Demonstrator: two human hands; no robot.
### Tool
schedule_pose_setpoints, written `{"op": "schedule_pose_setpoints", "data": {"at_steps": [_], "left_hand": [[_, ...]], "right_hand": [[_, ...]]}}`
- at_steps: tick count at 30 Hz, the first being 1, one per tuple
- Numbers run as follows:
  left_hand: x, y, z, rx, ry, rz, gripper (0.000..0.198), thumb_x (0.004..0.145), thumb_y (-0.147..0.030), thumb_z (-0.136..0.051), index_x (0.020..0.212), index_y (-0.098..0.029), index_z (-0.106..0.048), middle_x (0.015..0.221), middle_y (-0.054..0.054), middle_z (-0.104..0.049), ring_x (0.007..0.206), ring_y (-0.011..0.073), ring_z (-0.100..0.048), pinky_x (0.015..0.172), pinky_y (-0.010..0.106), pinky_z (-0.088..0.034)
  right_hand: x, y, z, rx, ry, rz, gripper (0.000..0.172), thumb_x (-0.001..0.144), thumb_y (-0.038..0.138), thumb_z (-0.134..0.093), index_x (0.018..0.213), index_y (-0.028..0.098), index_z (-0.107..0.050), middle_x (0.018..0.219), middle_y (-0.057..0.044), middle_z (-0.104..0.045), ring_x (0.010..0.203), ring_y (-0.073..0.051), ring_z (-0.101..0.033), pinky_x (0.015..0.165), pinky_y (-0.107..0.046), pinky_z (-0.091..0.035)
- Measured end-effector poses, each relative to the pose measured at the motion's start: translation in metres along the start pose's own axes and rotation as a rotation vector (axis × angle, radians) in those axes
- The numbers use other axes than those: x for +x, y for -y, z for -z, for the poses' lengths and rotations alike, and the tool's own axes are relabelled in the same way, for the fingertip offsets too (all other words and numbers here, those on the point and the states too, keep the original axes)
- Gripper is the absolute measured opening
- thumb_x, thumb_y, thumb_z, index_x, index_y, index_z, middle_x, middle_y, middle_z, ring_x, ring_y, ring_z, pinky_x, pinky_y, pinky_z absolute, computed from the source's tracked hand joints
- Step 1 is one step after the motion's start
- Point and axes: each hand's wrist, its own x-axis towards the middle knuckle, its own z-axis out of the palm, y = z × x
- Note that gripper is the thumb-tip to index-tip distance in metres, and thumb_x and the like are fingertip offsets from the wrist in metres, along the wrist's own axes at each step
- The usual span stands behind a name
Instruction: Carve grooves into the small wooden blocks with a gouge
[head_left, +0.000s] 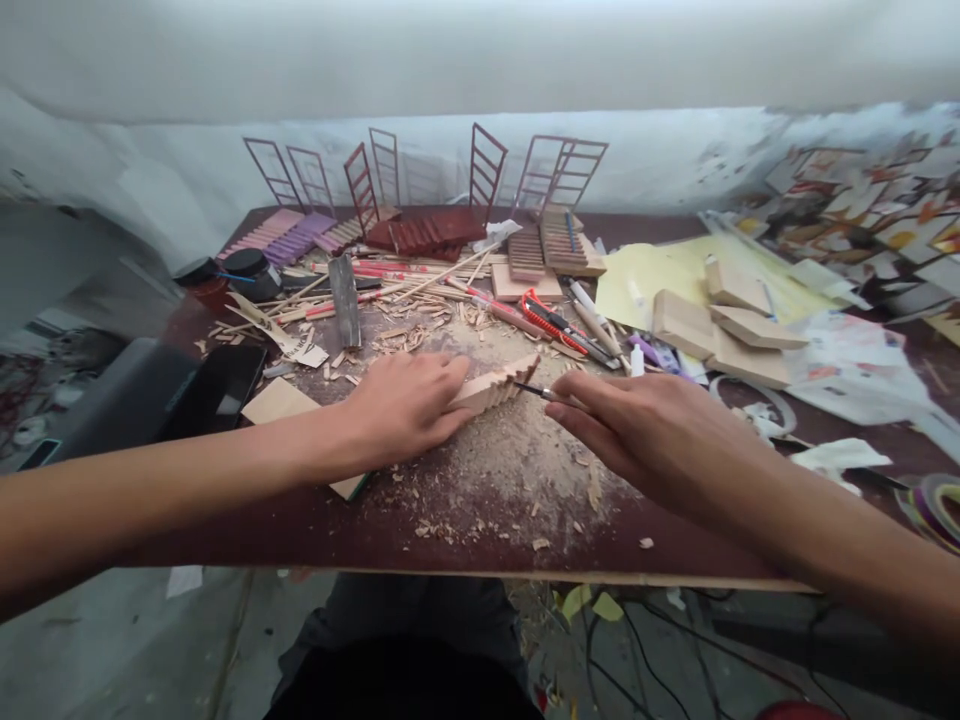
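Note:
Under the fingers of my left hand (409,405) is a small pale wooden block (491,388) with stair-like notches cut along one side. The hand is closed round its left end and presses it toward the table. My right hand (637,420) pinches a slim carving knife (536,391), its dark narrow tip at the notched edge of the block. Whether the tip touches the wood is too small to tell. Sawdust and shavings (525,470) lie all around the block on the dark red table (285,530).
Behind my hands lie thin wooden sticks (442,285), a red utility knife (555,325) and a grey bar (344,302). Miniature ladder-like frames (487,165) stand at the back. Wooden blocks (682,322) sit on yellow paper at right. A black phone (214,390) lies left, tape rolls (934,505) right.

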Motion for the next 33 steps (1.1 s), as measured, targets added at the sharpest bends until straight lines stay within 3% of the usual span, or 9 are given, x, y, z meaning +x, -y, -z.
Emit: {"op": "schedule_pose_setpoints", "data": {"at_steps": [3, 8, 14, 33], "left_hand": [[-0.005, -0.009, -0.004, 0.013, -0.022, 0.086, 0.030, 0.102, -0.046, -0.047, 0.112, -0.019, -0.055, 0.102, 0.010, -0.072, 0.087, 0.0264, -0.068, 0.065, 0.034, -0.041], [-0.013, -0.017, -0.016, -0.023, -0.046, 0.130, 0.025, 0.101, -0.043, -0.045, 0.107, -0.020, -0.055, 0.092, 0.008, -0.072, 0.081, 0.0266, -0.069, 0.065, 0.035, -0.042], [-0.013, -0.024, -0.027, -0.039, -0.070, 0.134, 0.025, 0.104, -0.036, -0.039, 0.101, -0.020, -0.058, 0.093, 0.008, -0.072, 0.082, 0.0249, -0.070, 0.066, 0.035, -0.044], [-0.011, -0.027, -0.029, -0.104, -0.058, 0.152, 0.028, 0.106, -0.033, -0.033, 0.106, -0.017, -0.056, 0.096, 0.012, -0.070, 0.083, 0.0277, -0.070, 0.068, 0.037, -0.050]], "right_hand": [[-0.003, 0.003, -0.002, -0.014, -0.022, -0.019, 0.043, 0.110, 0.050, -0.027, 0.092, 0.021, -0.054, 0.062, 0.000, -0.053, 0.055, -0.017, -0.053, 0.058, -0.033, -0.023], [-0.006, 0.005, -0.010, -0.016, 0.056, -0.010, 0.040, 0.110, 0.044, -0.028, 0.090, 0.020, -0.053, 0.071, -0.004, -0.061, 0.062, -0.018, -0.057, 0.061, -0.034, -0.023], [-0.001, 0.019, -0.017, -0.012, 0.098, -0.073, 0.039, 0.110, 0.042, -0.029, 0.092, 0.020, -0.056, 0.064, -0.003, -0.056, 0.055, -0.016, -0.046, 0.059, -0.034, -0.020], [0.011, 0.037, -0.009, -0.159, 0.165, -0.129, 0.033, 0.107, 0.033, -0.033, 0.089, 0.021, -0.058, 0.067, -0.007, -0.062, 0.052, -0.019, -0.050, 0.056, -0.033, -0.015]]}}
